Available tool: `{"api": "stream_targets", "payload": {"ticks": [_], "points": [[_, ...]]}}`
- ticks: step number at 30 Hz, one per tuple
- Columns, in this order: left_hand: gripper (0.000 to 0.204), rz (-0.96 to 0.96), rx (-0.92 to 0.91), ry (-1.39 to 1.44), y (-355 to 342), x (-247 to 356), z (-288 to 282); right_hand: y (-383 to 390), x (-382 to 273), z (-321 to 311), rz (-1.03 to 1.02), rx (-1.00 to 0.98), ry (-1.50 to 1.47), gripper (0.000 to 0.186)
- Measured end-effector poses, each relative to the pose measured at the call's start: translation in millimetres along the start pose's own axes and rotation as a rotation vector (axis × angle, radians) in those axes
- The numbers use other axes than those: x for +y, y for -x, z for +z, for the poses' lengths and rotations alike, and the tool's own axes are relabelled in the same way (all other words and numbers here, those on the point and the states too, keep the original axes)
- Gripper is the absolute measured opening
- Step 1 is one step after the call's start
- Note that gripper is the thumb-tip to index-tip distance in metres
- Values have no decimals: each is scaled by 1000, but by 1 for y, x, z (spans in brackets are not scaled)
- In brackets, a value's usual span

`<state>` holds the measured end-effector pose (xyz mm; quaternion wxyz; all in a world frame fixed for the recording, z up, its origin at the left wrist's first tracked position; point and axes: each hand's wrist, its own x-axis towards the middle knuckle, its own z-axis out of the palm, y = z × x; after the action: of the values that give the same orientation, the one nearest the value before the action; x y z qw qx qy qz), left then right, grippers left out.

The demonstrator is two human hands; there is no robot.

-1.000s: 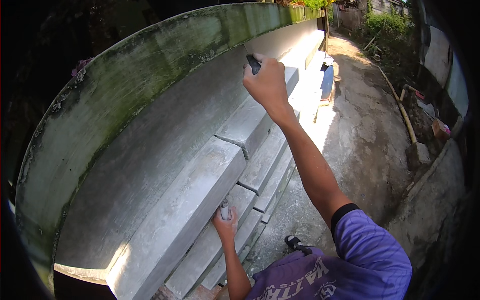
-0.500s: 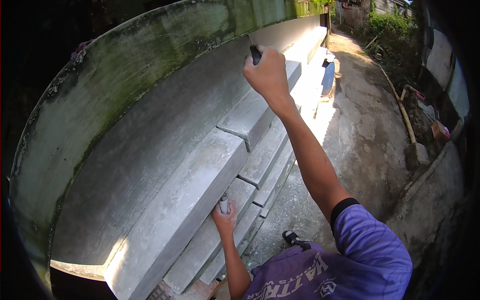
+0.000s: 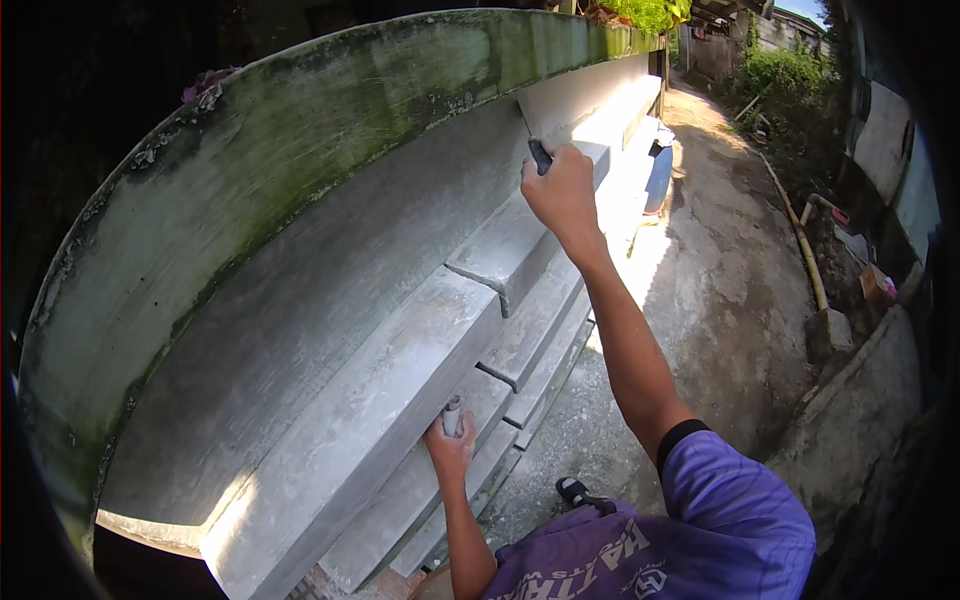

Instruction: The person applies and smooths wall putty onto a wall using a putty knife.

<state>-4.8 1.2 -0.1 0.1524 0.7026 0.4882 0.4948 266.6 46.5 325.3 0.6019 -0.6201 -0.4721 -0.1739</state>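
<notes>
My right hand (image 3: 566,196) is stretched far forward, closed round a tool with a dark handle (image 3: 540,156). It is held close to the smooth grey wall (image 3: 330,250), just above the stepped ledges. The tool's working end cannot be made out. Lower down, my left hand (image 3: 451,446) is beside the front face of the long upper concrete ledge (image 3: 370,370), above the lower step. Its fingers wrap round a grey, smeared cylindrical handle (image 3: 453,416) that points upward. What lies below that handle is hidden.
A curved, moss-stained concrete rim (image 3: 250,140) overhangs the wall. Stepped concrete ledges (image 3: 530,335) with gaps between blocks run ahead. On the right lies a rough path (image 3: 715,270), with a blue drum (image 3: 657,180) beside the ledges and a long pipe (image 3: 795,225) along its far side.
My right hand with the dark-handled tool has come slightly down and nearer along the wall. My left hand keeps its grip by the ledge. The whole view has shifted a little.
</notes>
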Motion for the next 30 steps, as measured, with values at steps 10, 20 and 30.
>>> {"api": "stream_targets", "payload": {"ticks": [10,20,30], "points": [[24,-44,8,105,2,-10,4,1,17,1,-27,30,-45,20],[29,-13,16,53,-1,14,3,-6,43,0,37,13,31,25],[25,-116,-72,66,0,-3,3,-6,38,-8,74,-121,16,22]]}}
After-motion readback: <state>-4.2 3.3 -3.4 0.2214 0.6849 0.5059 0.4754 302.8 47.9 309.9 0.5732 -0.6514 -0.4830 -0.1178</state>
